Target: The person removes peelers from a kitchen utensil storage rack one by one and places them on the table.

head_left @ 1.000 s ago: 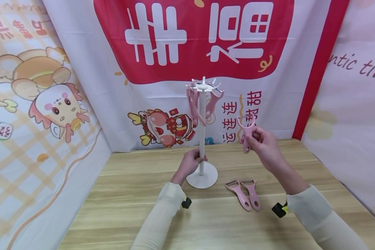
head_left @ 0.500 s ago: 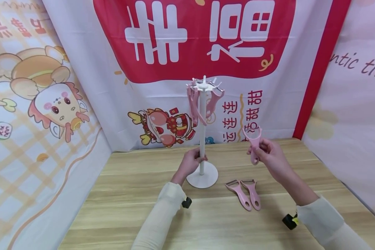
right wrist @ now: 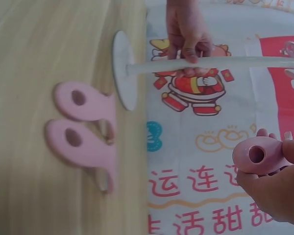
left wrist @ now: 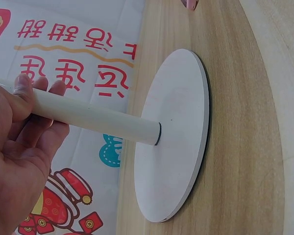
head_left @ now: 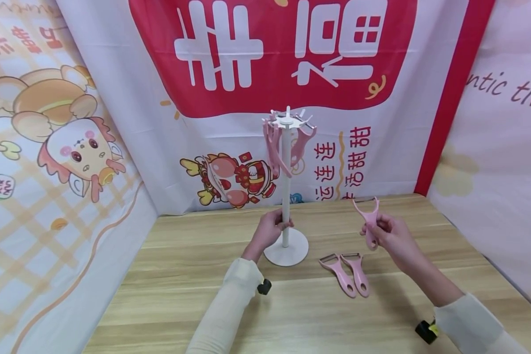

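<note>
My left hand [head_left: 269, 230] grips the lower pole of a white rack [head_left: 286, 196], fingers and thumb curled round it above the round base [left wrist: 172, 137]. Pink peelers [head_left: 273, 147] hang from the hooks at the rack's top. To the right, my right hand [head_left: 391, 236] pinches the handle of another pink Y-shaped peeler [head_left: 369, 221], its blade end pointing up and away. The right wrist view shows the holed end of that handle [right wrist: 242, 156] by my thumb. Two more pink peelers, a left one [head_left: 339, 276] and a right one [head_left: 356, 275], lie side by side on the table.
The wood-grain table [head_left: 194, 305] meets a printed cloth backdrop [head_left: 159, 147] at its far edge. More printed cloth hangs at the left side [head_left: 71, 196] and the right side [head_left: 491, 172].
My right hand has moved down and to the right with the peeler, away from the rack's top. My left hand stays on the pole, and the two peelers on the table have not moved.
</note>
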Demonstrator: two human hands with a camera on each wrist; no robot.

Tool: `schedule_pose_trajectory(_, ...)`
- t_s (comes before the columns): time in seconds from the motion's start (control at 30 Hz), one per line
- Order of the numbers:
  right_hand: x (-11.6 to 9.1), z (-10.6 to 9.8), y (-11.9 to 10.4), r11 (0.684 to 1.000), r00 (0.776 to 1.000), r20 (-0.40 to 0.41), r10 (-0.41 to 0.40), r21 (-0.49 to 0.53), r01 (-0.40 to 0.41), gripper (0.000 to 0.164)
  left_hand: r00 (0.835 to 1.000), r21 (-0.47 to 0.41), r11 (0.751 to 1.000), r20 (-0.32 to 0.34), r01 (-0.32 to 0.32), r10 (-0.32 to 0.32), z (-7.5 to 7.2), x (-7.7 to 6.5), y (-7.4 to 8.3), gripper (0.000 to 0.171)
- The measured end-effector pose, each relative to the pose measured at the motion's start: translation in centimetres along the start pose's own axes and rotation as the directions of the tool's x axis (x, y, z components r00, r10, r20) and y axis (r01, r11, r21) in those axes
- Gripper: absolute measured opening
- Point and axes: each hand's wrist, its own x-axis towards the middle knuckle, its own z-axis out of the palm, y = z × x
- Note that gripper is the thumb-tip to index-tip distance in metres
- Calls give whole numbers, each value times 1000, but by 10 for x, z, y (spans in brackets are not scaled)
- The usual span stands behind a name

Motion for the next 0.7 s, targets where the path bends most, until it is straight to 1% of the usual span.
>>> schedule_pose_trajectory(0.13,-3,-4,12,999,999,7,40,-26,-40,29,1000,-11,1000,1,8,-8,0,1,-1,14)
schedule_pose_trajectory(0.27,-5,-6,22,993,995,10,104,-58,-103,32,1000,-16,1000,5,23,-22,0,1,-2,13)
schedule_pose_trajectory(0.4,-7,-8,29,986,990,14,139,-93,-137,33,999,-22,999,6,33,-33,0,1,-1,13)
schedule_pose_trajectory(0.57,-9,-8,39,981,985,17,169,-103,-166,30,999,-25,999,1,37,-37,-1,1,-1,13)
schedule_pose_trajectory(0.7,-10,-7,48,980,985,15,171,-106,-169,29,999,-20,999,-3,37,-37,0,2,-1,13)
